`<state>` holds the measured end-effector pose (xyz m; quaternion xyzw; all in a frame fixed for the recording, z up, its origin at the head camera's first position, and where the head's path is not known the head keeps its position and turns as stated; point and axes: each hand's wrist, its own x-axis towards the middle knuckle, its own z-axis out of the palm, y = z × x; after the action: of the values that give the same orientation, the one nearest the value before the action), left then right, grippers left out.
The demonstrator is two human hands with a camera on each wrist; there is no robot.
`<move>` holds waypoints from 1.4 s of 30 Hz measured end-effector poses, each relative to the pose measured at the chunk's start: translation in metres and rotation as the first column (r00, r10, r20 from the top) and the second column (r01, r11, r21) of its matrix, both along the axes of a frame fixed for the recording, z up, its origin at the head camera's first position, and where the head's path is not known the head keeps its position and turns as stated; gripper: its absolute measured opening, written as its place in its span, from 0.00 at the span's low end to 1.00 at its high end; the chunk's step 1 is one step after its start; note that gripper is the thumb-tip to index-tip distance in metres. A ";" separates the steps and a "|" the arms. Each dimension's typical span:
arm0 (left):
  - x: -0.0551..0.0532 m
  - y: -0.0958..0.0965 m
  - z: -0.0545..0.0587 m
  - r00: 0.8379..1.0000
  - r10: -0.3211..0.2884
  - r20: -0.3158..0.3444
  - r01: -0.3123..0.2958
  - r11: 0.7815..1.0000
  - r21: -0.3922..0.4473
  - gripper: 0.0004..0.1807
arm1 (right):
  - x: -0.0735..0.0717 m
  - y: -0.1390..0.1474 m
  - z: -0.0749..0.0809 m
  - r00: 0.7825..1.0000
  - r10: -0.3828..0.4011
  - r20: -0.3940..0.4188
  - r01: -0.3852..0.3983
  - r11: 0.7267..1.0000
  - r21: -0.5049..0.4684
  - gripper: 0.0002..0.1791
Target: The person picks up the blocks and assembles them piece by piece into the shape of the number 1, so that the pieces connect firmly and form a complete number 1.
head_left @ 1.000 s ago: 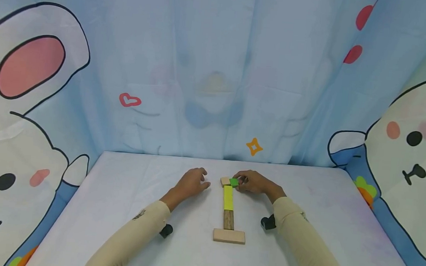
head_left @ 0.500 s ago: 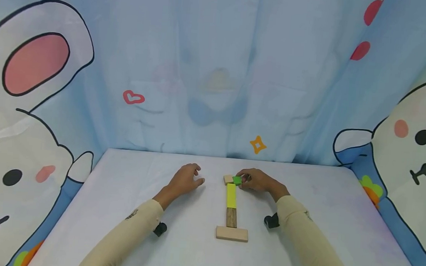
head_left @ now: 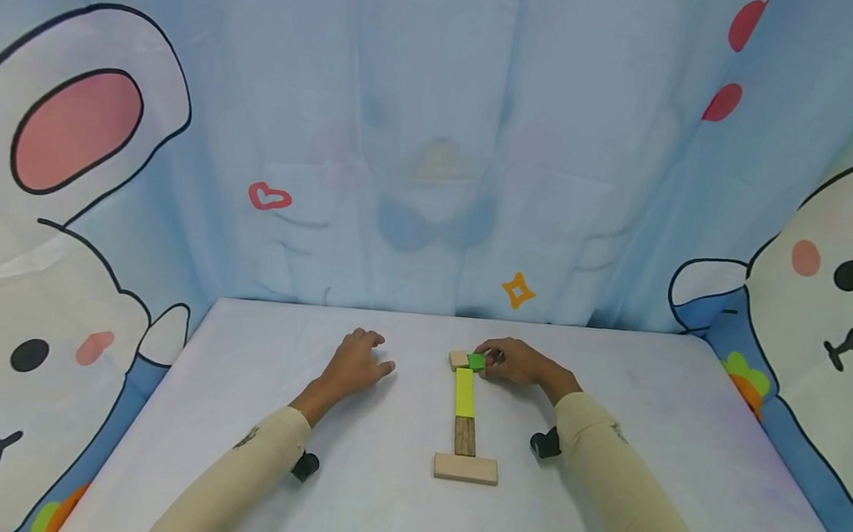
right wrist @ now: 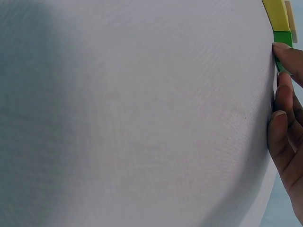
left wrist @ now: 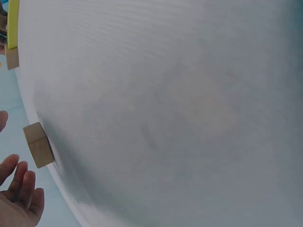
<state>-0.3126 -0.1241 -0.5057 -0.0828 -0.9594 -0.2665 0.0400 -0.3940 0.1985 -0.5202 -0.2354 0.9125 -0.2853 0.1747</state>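
My right hand (head_left: 516, 363) pinches a small green block (head_left: 476, 362) with thumb and fingertips. The green block lies against a small tan block (head_left: 458, 360), both at the far end of a yellow block (head_left: 465, 393). Below the yellow one, in line, come a brown wooden block (head_left: 465, 436) and a wide pale wooden block (head_left: 466, 469) set crosswise. My left hand (head_left: 353, 365) is apart from this row, to its left, with fingers spread and holding nothing. In the left wrist view, a loose wooden block (left wrist: 39, 144) appears near its fingertips; the head view does not show it.
A white-covered table (head_left: 587, 512) bears the blocks. A blue curtain (head_left: 410, 89) with printed cartoon figures hangs behind its far edge. Small black devices (head_left: 546, 443) sit at both wrists, below the beige sleeves.
My left hand has drawn back to the left, away from the blocks. The right hand stays at the green block. The head view has shifted slightly.
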 end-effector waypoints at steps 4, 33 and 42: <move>0.004 -0.007 -0.004 1.000 0.005 0.019 -0.006 1.000 0.025 0.27 | 0.000 0.000 -0.001 1.000 0.001 0.006 -0.001 1.000 -0.005 0.22; 0.008 -0.023 -0.009 0.992 -0.031 0.123 0.024 0.998 0.059 0.19 | 0.000 0.001 -0.001 1.000 0.003 0.005 -0.003 1.000 -0.029 0.22; 0.008 -0.023 -0.008 0.988 -0.039 0.149 0.031 0.998 0.053 0.17 | -0.001 0.000 -0.003 1.000 0.012 -0.005 -0.012 1.000 -0.026 0.22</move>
<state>-0.3042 -0.1473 -0.5132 -0.0784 -0.9510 -0.2969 -0.0349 -0.3946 0.1990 -0.5228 -0.2440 0.9077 -0.2956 0.1711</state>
